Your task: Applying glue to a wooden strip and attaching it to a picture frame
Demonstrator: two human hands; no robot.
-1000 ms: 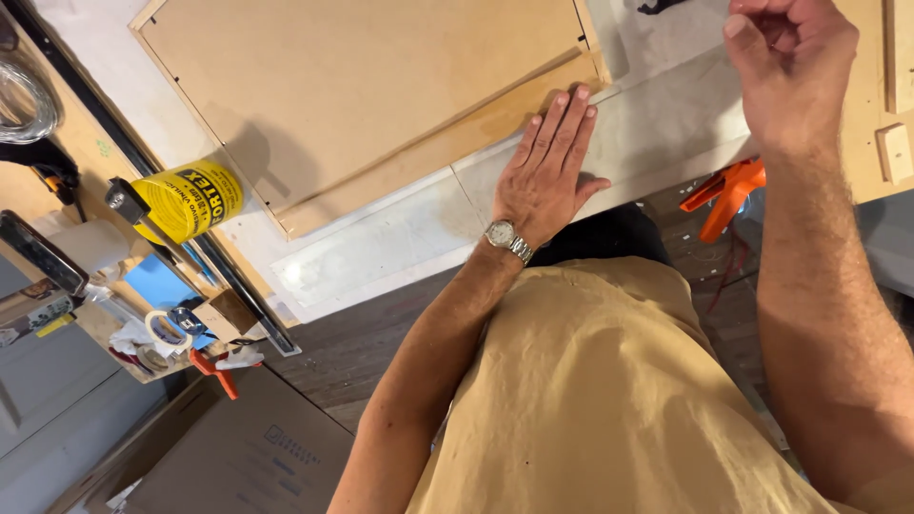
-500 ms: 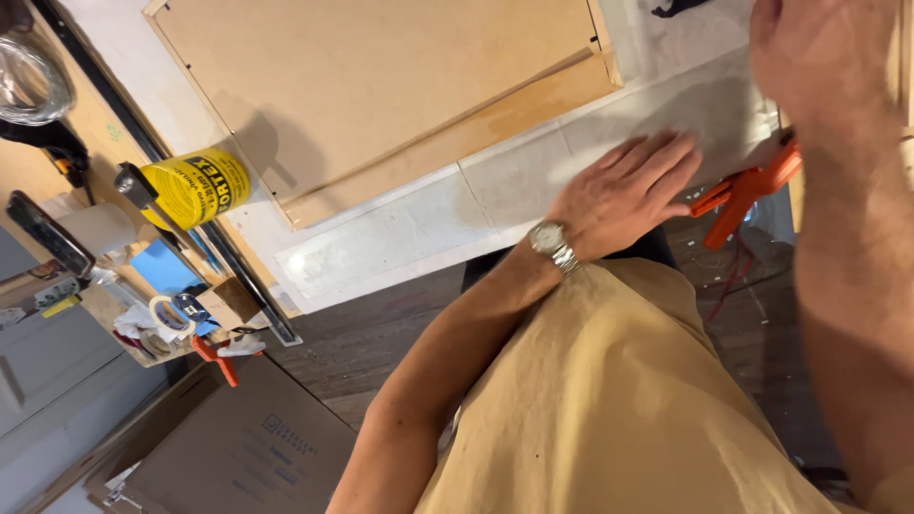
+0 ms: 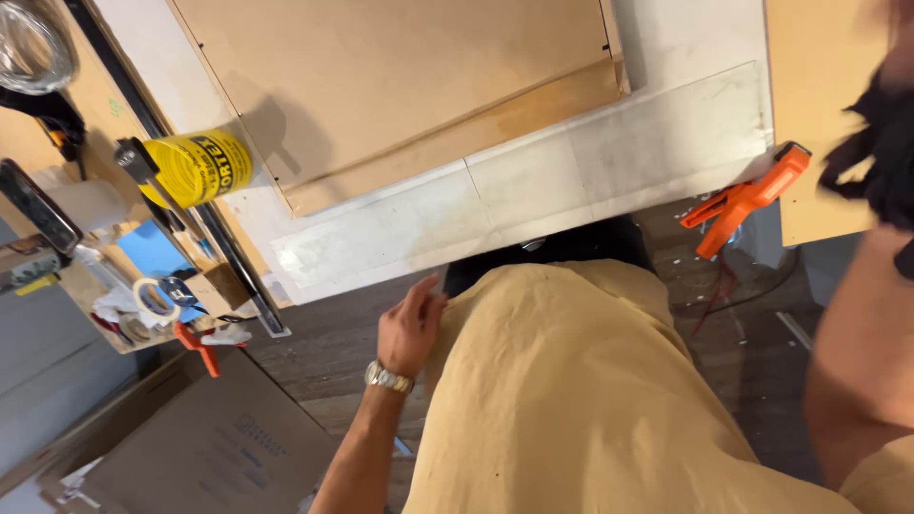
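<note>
Looking down, I see the white counter [image 3: 533,190] carrying a large tan board [image 3: 400,76], its top cut off by the frame. My tan shirt [image 3: 590,400] hides the counter's near edge. My left hand [image 3: 409,328] hangs loosely open beside the shirt, holding nothing. My right hand [image 3: 881,157] is blurred around something black; I cannot tell its grip. An orange clamp [image 3: 747,198] sits just beside it.

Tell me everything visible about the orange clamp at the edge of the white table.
The orange clamp is a spring clamp that looks like plastic, with two long handles pointing down-left and a darker tip at its upper right. It lies tilted, its tip at the corner of the white table, beside a tan board. No hand touches it. Whether its jaws grip anything cannot be told.
</note>
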